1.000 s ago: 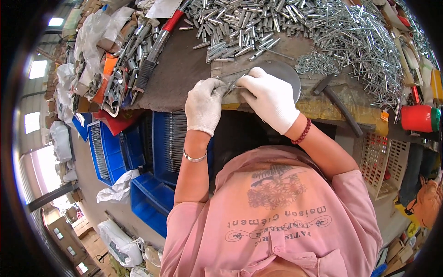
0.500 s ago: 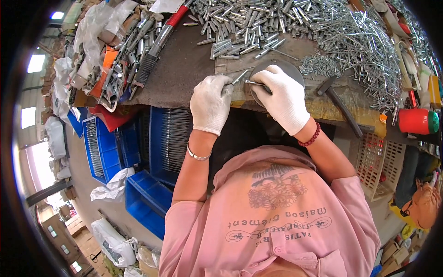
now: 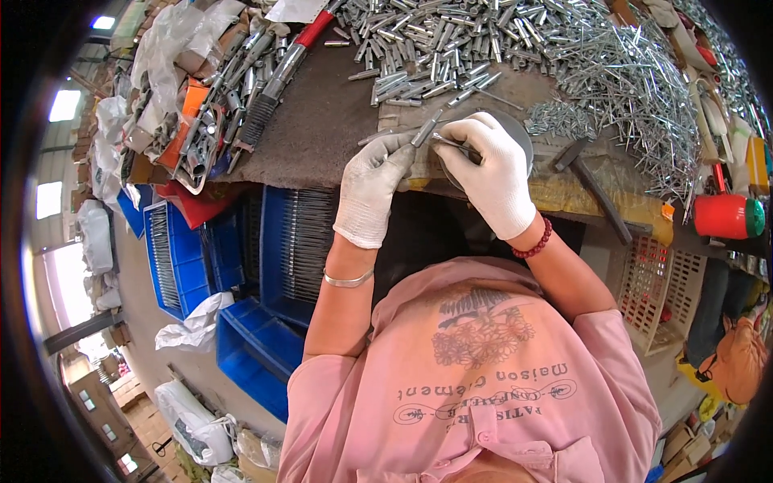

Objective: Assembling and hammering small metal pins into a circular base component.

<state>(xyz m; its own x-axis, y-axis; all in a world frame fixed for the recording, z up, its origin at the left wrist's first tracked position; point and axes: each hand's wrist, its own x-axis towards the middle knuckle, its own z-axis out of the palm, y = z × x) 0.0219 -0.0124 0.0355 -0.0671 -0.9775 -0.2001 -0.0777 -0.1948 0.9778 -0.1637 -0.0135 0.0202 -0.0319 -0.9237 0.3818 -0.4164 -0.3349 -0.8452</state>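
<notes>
Tube [image 3: 426,129] shifted up, more of it showing, pinched by left hand [image 3: 370,189], right hand [image 3: 493,173] pinching what seems a rod [image 3: 455,144], bench's [image 3: 310,121] near edge below.

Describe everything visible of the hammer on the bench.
The hammer has a dark, metal-looking head and a long, straight, dark handle of unclear material. It lies on its side on the bench, right of the right hand, head farther in, handle slanting outward toward the taped front edge, its end seeming to overhang. Neither hand touches it.
</notes>
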